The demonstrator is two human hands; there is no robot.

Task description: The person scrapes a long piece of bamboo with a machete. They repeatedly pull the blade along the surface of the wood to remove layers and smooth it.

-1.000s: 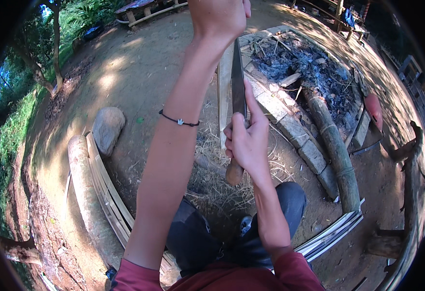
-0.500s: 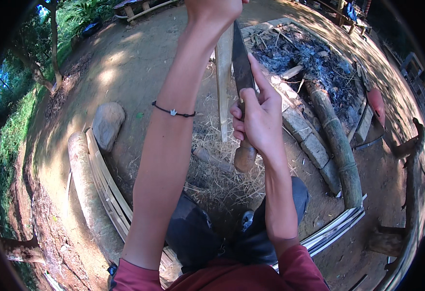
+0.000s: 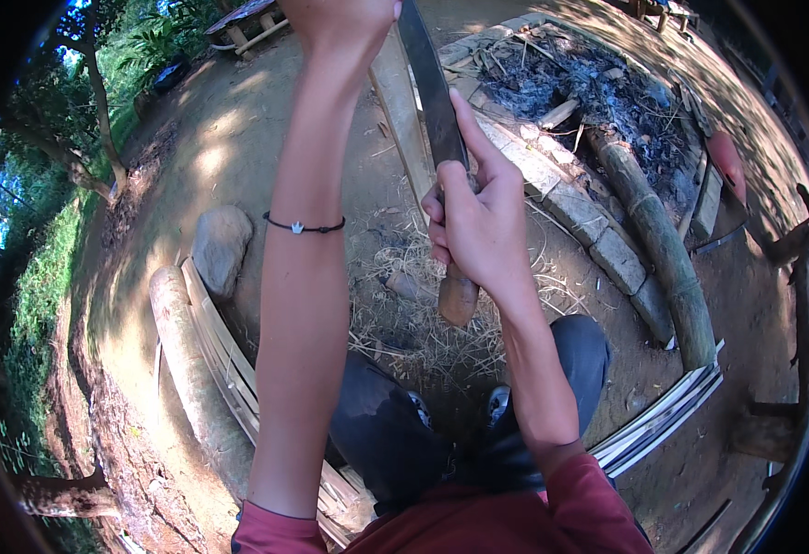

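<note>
My right hand (image 3: 480, 217) is closed around the wooden handle of a long dark-bladed knife (image 3: 430, 88), index finger stretched along the blade, which points up and away from me. My left hand (image 3: 349, 17) is raised at the top edge, gripping the upper end of a pale bamboo strip (image 3: 402, 115) that stands upright beside the blade. The blade lies against the strip's right side. A thin black bracelet circles my left forearm. Shavings and dry fibres (image 3: 404, 305) litter the ground between my knees.
A brick-edged fire pit with ash and charred wood (image 3: 598, 83) lies ahead right, a long log (image 3: 658, 245) along it. A stone (image 3: 220, 245) and a log with split bamboo slats (image 3: 210, 351) sit left. More slats (image 3: 663, 415) lie right.
Both hands and the knife have shifted slightly up and right in view; the right hand has slid a little higher along the strip with the blade.
</note>
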